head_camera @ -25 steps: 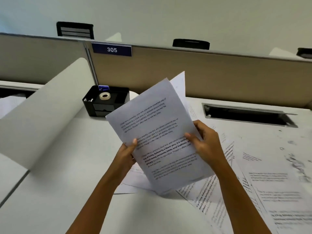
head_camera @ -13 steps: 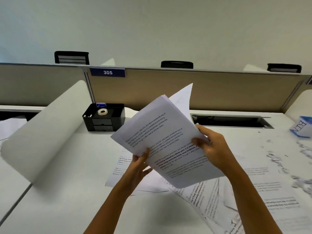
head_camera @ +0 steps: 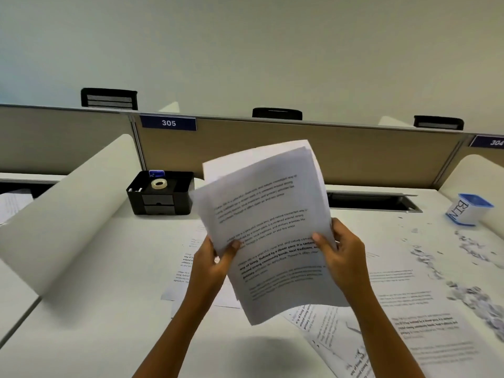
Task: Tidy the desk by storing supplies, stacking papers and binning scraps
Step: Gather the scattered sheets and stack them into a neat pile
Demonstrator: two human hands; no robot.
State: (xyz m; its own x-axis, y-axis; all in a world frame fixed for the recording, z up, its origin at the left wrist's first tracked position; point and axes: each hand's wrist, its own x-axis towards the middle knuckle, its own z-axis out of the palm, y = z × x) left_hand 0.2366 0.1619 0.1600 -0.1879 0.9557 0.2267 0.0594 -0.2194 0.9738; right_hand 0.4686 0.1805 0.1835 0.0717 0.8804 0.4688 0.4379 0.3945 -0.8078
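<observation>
The paper stack (head_camera: 267, 227) hides the fingers of the left hand (head_camera: 212, 264) and right hand (head_camera: 342, 259); only the thumbs show on its front. It covers parts of the loose sheets (head_camera: 409, 323), which the bottom edge also crops. Its small print is blurred. The right edge crops the number plate (head_camera: 489, 142) and the scraps (head_camera: 474, 296). The blue item (head_camera: 156, 173) in the organizer (head_camera: 161, 199) is too small to identify.

You are working with both forearms bare, uncovered from wrist as far as the view over the table (head_camera: 95, 323) reaches. Your left grip (head_camera: 215, 264) and right grip (head_camera: 341, 257) are showing slender fingers and short, plain thumbnails. Blur is hiding any finer detail on them.
</observation>
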